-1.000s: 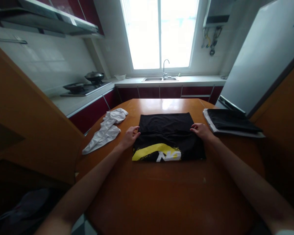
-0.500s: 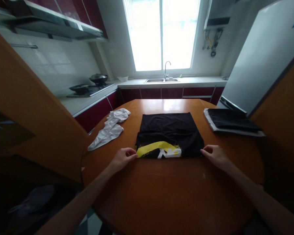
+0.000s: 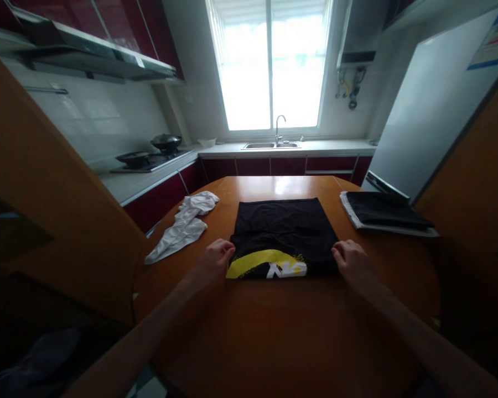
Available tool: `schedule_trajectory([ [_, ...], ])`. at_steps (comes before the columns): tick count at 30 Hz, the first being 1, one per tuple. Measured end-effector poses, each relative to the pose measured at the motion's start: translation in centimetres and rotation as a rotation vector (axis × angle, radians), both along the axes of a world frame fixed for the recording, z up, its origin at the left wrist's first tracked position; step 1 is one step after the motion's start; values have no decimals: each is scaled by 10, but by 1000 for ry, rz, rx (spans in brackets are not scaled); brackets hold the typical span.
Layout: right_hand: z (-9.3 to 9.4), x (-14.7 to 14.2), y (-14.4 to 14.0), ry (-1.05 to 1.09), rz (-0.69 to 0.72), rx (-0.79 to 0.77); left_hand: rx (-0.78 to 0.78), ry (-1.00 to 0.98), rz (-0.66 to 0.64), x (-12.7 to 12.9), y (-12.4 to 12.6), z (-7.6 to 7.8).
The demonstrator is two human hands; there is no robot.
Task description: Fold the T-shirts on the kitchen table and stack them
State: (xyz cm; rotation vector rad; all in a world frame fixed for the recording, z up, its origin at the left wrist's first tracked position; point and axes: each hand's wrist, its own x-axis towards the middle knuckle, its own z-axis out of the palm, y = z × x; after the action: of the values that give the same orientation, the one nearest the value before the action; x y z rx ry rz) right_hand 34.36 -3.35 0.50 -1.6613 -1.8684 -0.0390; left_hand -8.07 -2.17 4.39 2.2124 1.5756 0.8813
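Two bare forearms reach in from the near edge across a round wooden table. The left hand sits at the near left corner of a folded black shirt, fingers curled onto the cloth edge; whether it pinches the fabric or only presses on it cannot be told. The right hand sits at the near right corner in like manner, fingers bent against the edge, grip likewise not determinable. The shirt lies flat at the middle of the table, between the two hands, with a yellow and white print showing along its near border. To the left of the shirt, apart from it, a crumpled white cloth lies near the table's left rim. To the right, well apart, a stack of folded dark and white clothes rests at the table's right edge, beside a tall grey refrigerator. Beyond the table runs a counter with red cabinet fronts, carrying a stove with pans on the left and a sink with tap beneath a bright window.
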Motion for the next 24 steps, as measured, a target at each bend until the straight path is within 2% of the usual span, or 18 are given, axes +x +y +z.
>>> schedule_trajectory([
  [2,11,-34,15,-43,94,-31,83,22,-109,31,20,0],
  [4,15,-68,31,-100,201,-123,111,82,-198,63,40,-7],
  [6,12,-92,46,-177,258,-232,92,191,-197,87,54,-19],
  [8,3,-101,61,-236,247,-342,34,316,-176,99,63,-32],
  [11,-10,-95,77,-257,211,-444,-37,444,-199,99,65,-46],
  [13,-15,-87,84,-250,190,-457,-48,473,-220,97,64,-49],
  [19,-19,-65,97,-235,98,-472,-19,473,-196,95,60,-40],
  [22,-20,-55,101,-237,104,-465,2,481,-115,86,62,-37],
  [24,-21,-52,102,-238,109,-452,-38,493,-60,80,64,-38],
])
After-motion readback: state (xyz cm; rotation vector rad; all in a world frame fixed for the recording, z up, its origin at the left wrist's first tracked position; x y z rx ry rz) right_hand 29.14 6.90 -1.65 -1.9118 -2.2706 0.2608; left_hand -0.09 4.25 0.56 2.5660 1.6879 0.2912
